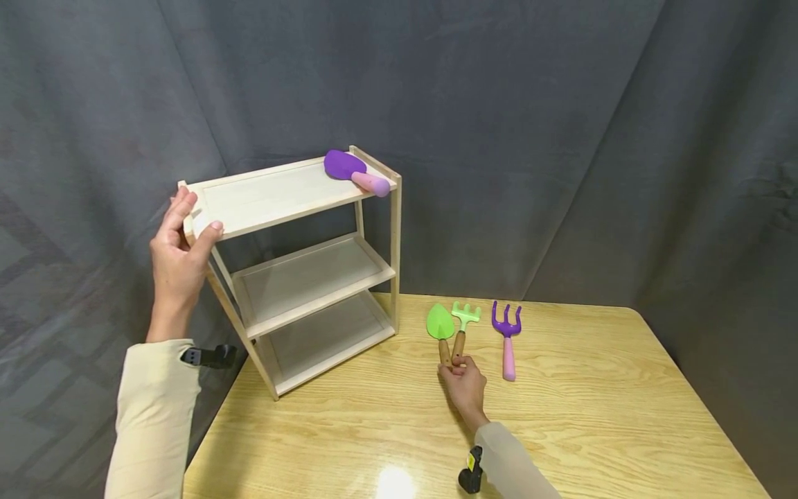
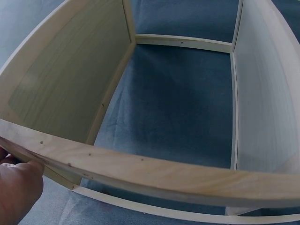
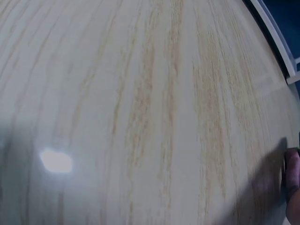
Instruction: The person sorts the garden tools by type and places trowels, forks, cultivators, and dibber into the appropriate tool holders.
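Observation:
A three-tier wooden shelf [image 1: 318, 281] stands at the left of the table, angled. My left hand [image 1: 177, 260] grips its top left end, thumb over the front edge and fingers along the end rail; the left wrist view shows that hand [image 2: 21, 190] at the rail. My right hand [image 1: 464, 388] pinches at the wooden handle end of a green trowel [image 1: 440, 322]. The handle of a light green hand rake [image 1: 465, 315] runs under the same fingers. In the right wrist view only a bit of the right hand [image 3: 293, 183] shows.
A purple trowel [image 1: 346, 166] with a pink handle lies on the top shelf's right end. Right of my right hand, a purple hand fork [image 1: 508, 339] lies on the wood-grain table [image 1: 592, 416]. A dark grey curtain [image 1: 517, 138] hangs behind.

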Available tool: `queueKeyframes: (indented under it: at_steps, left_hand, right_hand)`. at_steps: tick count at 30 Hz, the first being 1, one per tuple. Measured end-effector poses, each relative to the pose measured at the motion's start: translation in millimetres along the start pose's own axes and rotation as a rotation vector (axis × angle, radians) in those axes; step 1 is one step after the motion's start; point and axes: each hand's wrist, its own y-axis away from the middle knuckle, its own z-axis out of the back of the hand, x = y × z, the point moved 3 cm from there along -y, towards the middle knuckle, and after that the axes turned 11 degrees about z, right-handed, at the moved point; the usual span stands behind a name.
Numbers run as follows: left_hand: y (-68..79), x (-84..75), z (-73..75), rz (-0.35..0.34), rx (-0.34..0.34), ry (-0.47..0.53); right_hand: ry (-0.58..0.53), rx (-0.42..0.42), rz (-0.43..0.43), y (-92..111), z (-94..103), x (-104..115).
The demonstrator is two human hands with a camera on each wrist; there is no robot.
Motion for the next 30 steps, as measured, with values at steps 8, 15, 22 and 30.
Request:
queueKeyframes:
  at_steps: [8,15,22,30]
  left_hand:
    - [0.2,-0.2,0.3,0.001,0.004,-0.01]
    - [-0.3,0.4,-0.9,0.017,0.013,-0.031]
    - [0.9,0.4,-0.1,0.039,0.008,-0.002]
    - [0.3,0.1,-0.3,0.033,0.0,-0.035]
  right_hand:
    - [-0.006,-0.002,0.002,-0.1,-2.0,0.9]
    - [-0.003,-0.02,-0.013,-1.2,-0.9,0.2]
    - [-0.02,-0.04,-0.021,-1.3,2.0,0.2]
    - [-0.025,-0.052,-0.022,-0.1,3.2,2.0]
